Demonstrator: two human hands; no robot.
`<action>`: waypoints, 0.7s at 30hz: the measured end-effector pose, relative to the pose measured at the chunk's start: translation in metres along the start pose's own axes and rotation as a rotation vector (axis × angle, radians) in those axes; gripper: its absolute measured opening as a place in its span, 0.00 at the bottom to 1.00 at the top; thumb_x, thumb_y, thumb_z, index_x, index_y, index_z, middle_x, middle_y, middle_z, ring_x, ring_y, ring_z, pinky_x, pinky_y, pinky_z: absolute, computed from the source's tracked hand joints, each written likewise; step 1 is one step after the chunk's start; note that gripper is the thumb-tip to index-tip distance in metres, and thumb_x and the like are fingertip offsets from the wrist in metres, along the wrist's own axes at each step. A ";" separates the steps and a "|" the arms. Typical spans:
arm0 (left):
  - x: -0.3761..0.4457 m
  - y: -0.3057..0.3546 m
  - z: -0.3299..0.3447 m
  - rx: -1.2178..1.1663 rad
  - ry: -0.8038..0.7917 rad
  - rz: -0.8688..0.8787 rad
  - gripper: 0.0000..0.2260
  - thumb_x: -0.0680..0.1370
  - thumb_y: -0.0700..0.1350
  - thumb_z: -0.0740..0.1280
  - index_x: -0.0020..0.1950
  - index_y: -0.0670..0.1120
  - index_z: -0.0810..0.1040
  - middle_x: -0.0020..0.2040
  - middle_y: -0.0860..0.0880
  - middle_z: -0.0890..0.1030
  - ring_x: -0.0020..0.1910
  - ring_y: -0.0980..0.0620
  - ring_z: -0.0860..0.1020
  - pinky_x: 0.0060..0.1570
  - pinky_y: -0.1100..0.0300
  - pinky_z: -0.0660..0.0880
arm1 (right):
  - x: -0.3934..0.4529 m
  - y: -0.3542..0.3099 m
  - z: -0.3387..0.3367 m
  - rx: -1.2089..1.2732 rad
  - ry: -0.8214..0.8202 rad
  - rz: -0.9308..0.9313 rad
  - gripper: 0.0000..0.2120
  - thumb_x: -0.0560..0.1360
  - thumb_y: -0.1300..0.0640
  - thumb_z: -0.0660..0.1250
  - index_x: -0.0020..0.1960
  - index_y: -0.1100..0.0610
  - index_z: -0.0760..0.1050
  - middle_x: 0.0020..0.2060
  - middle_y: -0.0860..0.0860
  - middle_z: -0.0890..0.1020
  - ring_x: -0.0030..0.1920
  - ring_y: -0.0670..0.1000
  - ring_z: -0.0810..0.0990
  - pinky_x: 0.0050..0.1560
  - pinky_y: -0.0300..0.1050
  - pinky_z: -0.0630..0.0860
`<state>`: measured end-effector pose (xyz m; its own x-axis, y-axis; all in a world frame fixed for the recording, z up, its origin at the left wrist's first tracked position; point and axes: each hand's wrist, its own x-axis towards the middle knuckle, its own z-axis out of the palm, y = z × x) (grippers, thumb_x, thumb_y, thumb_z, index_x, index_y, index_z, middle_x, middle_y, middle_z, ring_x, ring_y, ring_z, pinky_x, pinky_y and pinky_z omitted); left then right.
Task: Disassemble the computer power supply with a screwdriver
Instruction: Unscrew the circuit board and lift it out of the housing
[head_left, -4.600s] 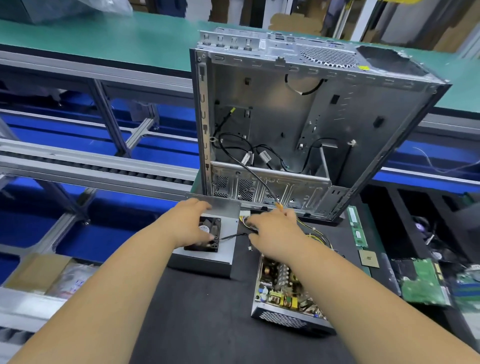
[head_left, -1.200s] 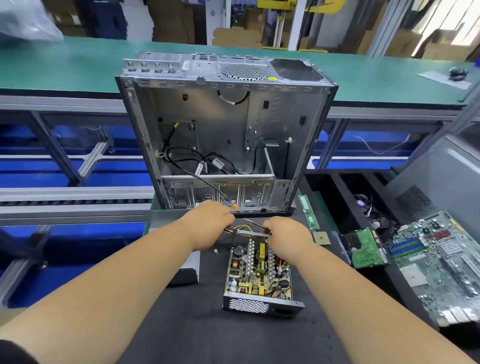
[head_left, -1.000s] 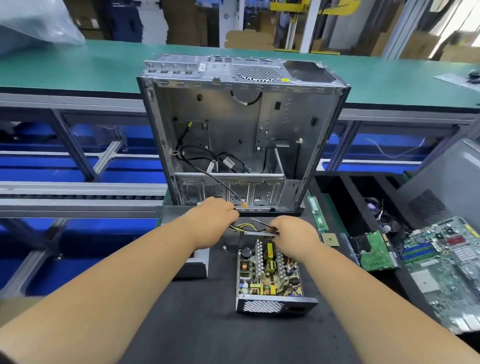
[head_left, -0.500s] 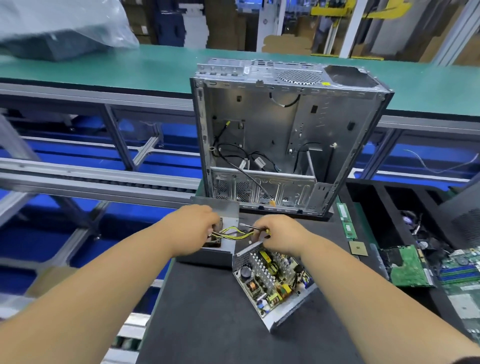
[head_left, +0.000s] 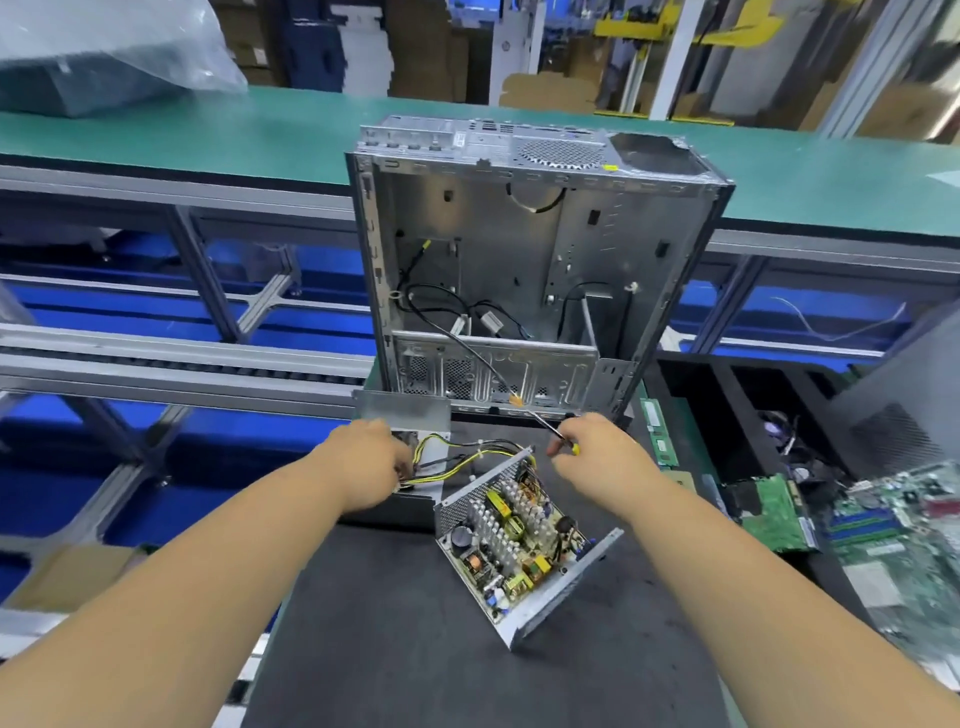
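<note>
The opened power supply (head_left: 524, 540) lies skewed on the black mat (head_left: 415, 649), its circuit board with heat sinks and coils facing up. A bundle of yellow and black wires (head_left: 457, 462) runs from its far corner to the left. My left hand (head_left: 369, 467) grips that bundle over the grey metal cover (head_left: 405, 413). My right hand (head_left: 597, 457) holds a screwdriver (head_left: 545, 427) by its yellow-and-black handle, the shaft pointing up and left, just beyond the supply's far corner.
An empty computer case (head_left: 535, 260) stands upright right behind the hands, a black cable hanging out of it. Memory sticks (head_left: 657, 436), a chip and green circuit boards (head_left: 774, 509) lie to the right. Conveyor rails (head_left: 156, 358) run on the left.
The power supply has swung from square to skewed, its far end turned left. My left hand pulled the wire bundle leftward. My right hand lifted off the supply with the screwdriver.
</note>
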<state>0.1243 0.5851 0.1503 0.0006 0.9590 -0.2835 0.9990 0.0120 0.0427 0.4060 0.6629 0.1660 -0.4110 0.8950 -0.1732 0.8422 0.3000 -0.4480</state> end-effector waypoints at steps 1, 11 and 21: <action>0.003 0.009 -0.003 0.015 0.044 0.010 0.16 0.79 0.45 0.60 0.60 0.59 0.80 0.59 0.49 0.73 0.61 0.45 0.72 0.59 0.54 0.69 | -0.004 0.006 -0.004 0.013 0.001 0.035 0.05 0.75 0.57 0.63 0.46 0.49 0.76 0.50 0.50 0.73 0.47 0.53 0.78 0.47 0.46 0.73; 0.025 0.087 -0.012 -0.058 0.015 0.100 0.15 0.81 0.61 0.60 0.50 0.50 0.76 0.44 0.51 0.79 0.42 0.50 0.76 0.38 0.56 0.70 | -0.033 0.029 -0.019 -0.172 -0.212 0.342 0.09 0.77 0.51 0.63 0.40 0.54 0.70 0.36 0.50 0.79 0.37 0.52 0.76 0.31 0.41 0.65; 0.022 0.097 -0.003 -0.020 0.092 0.052 0.09 0.82 0.53 0.61 0.48 0.49 0.72 0.43 0.50 0.76 0.42 0.48 0.74 0.39 0.55 0.70 | -0.040 0.031 -0.009 0.007 -0.364 0.338 0.08 0.75 0.54 0.71 0.44 0.57 0.75 0.43 0.59 0.86 0.25 0.50 0.68 0.27 0.40 0.64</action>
<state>0.2208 0.6079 0.1511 0.0477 0.9805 -0.1908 0.9966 -0.0340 0.0746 0.4518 0.6396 0.1672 -0.2111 0.7682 -0.6043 0.9477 0.0094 -0.3191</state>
